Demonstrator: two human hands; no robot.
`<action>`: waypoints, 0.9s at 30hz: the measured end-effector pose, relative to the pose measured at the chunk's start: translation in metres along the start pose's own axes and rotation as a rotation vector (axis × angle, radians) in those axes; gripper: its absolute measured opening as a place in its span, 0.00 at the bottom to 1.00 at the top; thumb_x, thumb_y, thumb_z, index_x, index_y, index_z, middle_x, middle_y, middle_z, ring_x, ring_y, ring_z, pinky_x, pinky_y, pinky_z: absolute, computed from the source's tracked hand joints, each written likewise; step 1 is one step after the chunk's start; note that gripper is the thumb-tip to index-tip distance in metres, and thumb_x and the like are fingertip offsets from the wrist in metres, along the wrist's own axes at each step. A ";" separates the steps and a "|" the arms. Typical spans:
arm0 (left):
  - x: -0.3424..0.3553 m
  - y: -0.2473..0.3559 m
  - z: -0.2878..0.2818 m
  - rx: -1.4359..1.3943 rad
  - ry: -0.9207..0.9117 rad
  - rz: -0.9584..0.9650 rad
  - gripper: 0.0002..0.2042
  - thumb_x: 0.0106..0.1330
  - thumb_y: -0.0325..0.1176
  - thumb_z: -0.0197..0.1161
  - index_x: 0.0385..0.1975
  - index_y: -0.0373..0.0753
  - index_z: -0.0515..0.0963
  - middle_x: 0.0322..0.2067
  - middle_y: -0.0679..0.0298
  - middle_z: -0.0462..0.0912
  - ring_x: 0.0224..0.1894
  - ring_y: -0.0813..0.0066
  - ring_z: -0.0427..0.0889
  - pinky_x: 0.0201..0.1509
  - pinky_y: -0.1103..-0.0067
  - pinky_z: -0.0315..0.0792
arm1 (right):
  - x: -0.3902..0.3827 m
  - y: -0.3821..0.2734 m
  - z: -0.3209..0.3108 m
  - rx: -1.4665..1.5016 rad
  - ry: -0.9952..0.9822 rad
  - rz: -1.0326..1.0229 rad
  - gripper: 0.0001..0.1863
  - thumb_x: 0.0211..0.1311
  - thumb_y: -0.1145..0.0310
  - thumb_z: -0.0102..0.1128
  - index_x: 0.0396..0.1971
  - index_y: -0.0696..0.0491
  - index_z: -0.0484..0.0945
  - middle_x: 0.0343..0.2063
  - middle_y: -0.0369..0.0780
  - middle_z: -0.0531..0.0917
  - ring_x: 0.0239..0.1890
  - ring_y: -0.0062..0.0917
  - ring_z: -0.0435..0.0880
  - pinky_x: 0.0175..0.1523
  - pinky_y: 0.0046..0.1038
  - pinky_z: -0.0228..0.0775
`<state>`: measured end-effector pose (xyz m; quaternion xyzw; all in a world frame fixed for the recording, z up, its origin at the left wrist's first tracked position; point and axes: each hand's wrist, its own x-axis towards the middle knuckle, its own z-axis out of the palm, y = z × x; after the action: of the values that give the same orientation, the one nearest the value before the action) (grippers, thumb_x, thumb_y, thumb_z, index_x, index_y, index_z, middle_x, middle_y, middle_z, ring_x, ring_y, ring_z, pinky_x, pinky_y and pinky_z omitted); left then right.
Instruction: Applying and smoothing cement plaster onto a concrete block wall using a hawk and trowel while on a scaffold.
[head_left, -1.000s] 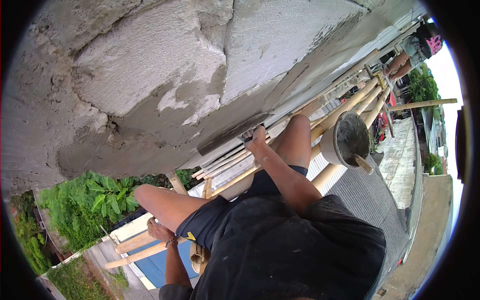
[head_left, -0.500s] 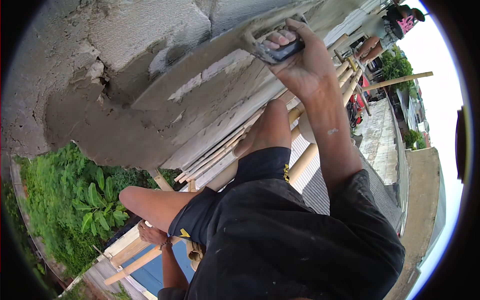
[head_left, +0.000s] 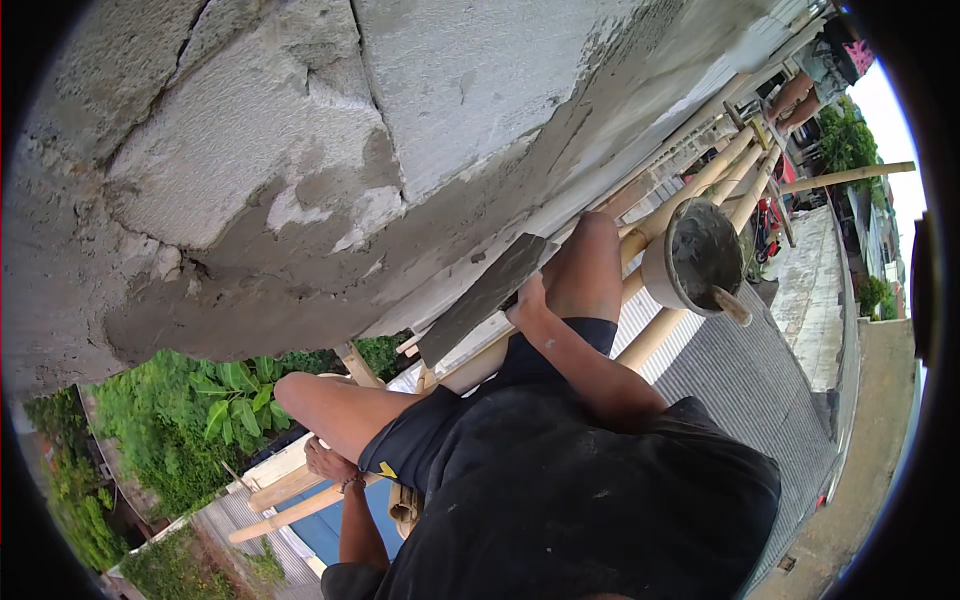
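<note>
My right hand (head_left: 528, 302) is closed round the handle of a plastering trowel (head_left: 484, 298). The trowel's long flat grey blade is off the wall, in front of my thighs, and hides part of the fingers. Beyond it is the block wall (head_left: 470, 85), with smeared grey mortar (head_left: 250, 300) along its lower part. My left hand (head_left: 332, 464) is low beside my left thigh, its fingers curled on a bamboo pole (head_left: 285, 488) of the scaffold. To the right of my right knee, a bucket (head_left: 703, 255) holds wet grey mortar, and a handle sticks out over its rim.
Bamboo poles (head_left: 655, 335) of the scaffold run beneath me. A corrugated roof (head_left: 735, 370) lies below on the right, with green plants (head_left: 235, 405) below on the left. Another person (head_left: 815, 85) is on the scaffold at the far right.
My right hand has brought the trowel away from the wall, down to my thighs. The mortar bucket, hidden behind my arm before, now shows. My left hand keeps its place on the pole.
</note>
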<state>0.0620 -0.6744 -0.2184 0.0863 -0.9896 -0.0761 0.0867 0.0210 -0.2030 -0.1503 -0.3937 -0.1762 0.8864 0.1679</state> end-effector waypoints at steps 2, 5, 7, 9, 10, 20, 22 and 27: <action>-0.001 0.000 0.001 0.027 0.019 0.013 0.19 0.54 0.47 0.49 0.37 0.39 0.72 0.38 0.59 0.71 0.42 0.60 0.69 0.49 0.68 0.57 | 0.035 0.014 -0.008 0.107 0.091 0.027 0.18 0.58 0.58 0.48 0.44 0.51 0.71 0.43 0.39 0.76 0.46 0.31 0.73 0.51 0.33 0.65; -0.001 -0.002 0.008 0.004 0.028 -0.010 0.18 0.54 0.47 0.49 0.35 0.38 0.72 0.37 0.58 0.71 0.42 0.59 0.69 0.48 0.67 0.58 | 0.103 0.025 -0.030 0.240 0.023 -0.026 0.13 0.59 0.59 0.45 0.37 0.50 0.73 0.36 0.38 0.78 0.34 0.28 0.77 0.40 0.32 0.70; 0.001 0.007 0.006 0.003 0.016 -0.009 0.19 0.54 0.48 0.49 0.35 0.38 0.72 0.37 0.57 0.72 0.42 0.59 0.69 0.47 0.67 0.59 | 0.143 0.022 -0.041 0.200 0.010 -0.059 0.11 0.59 0.60 0.43 0.33 0.49 0.72 0.30 0.37 0.77 0.27 0.25 0.74 0.33 0.30 0.69; 0.006 0.013 0.005 -0.012 0.003 -0.002 0.19 0.53 0.48 0.49 0.34 0.38 0.72 0.37 0.57 0.72 0.41 0.58 0.69 0.46 0.67 0.59 | 0.152 0.013 -0.049 0.133 0.070 -0.037 0.10 0.60 0.64 0.38 0.23 0.46 0.67 0.15 0.32 0.68 0.11 0.18 0.60 0.16 0.22 0.55; 0.003 0.008 0.004 0.008 0.008 -0.002 0.20 0.53 0.49 0.48 0.34 0.38 0.72 0.36 0.57 0.72 0.41 0.58 0.69 0.46 0.67 0.59 | 0.145 0.014 -0.039 0.126 0.069 -0.026 0.10 0.60 0.64 0.38 0.23 0.46 0.67 0.15 0.32 0.68 0.11 0.18 0.60 0.16 0.22 0.55; 0.003 0.011 -0.009 -0.033 -0.064 -0.020 0.20 0.52 0.49 0.50 0.36 0.38 0.71 0.38 0.58 0.71 0.43 0.59 0.69 0.47 0.68 0.57 | 0.032 -0.060 0.064 0.087 0.023 -0.052 0.11 0.59 0.68 0.35 0.18 0.45 0.63 0.08 0.28 0.57 0.09 0.16 0.52 0.15 0.20 0.46; 0.003 0.009 -0.008 -0.024 -0.003 -0.009 0.21 0.52 0.50 0.51 0.36 0.38 0.71 0.38 0.59 0.71 0.42 0.60 0.69 0.47 0.68 0.57 | -0.008 -0.088 0.102 0.106 0.043 -0.083 0.16 0.59 0.69 0.36 0.10 0.46 0.57 0.07 0.30 0.55 0.10 0.19 0.51 0.16 0.22 0.46; 0.003 0.011 -0.011 -0.035 -0.019 0.001 0.22 0.51 0.52 0.52 0.36 0.39 0.70 0.38 0.59 0.71 0.43 0.60 0.69 0.47 0.68 0.58 | -0.091 -0.143 0.179 0.057 -0.175 -0.208 0.14 0.60 0.72 0.34 0.13 0.49 0.59 0.07 0.30 0.55 0.10 0.17 0.54 0.16 0.21 0.50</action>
<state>0.0592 -0.6659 -0.2052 0.0835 -0.9889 -0.0941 0.0789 -0.0338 -0.1492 0.0838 -0.2897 -0.2048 0.8998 0.2540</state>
